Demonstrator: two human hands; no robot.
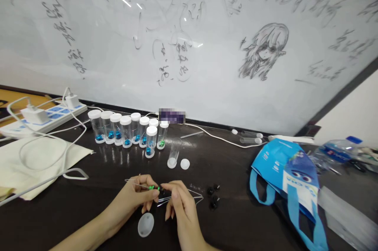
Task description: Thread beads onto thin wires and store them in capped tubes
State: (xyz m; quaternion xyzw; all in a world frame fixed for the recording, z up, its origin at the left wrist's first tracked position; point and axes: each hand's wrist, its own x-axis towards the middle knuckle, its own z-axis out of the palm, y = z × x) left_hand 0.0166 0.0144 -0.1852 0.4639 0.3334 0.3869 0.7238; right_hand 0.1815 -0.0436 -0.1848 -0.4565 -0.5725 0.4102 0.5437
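My left hand (134, 196) pinches a small green piece (151, 188) between thumb and fingers, and a thin metal wire (131, 181) sticks out to the left from the same grip. Close beside it, my right hand (184, 205) has its fingers bent together at a tiny dark bit (161, 189), too small to name. Several thin metal rods (165, 199) lie under the hands, and a bent wire end (199, 197) shows right of my right hand. Below my left hand sits a small translucent oval dish (145, 225). Several small black parts (215, 202) lie to the right.
Clear tubes with white caps (125, 131), holding blue or green pieces, stand behind my hands. An uncapped tube (174, 151) stands beside a loose white cap (185, 164). A blue bag (277, 164) lies right. A power strip (53, 116) with cables is left, a whiteboard (206, 66) behind.
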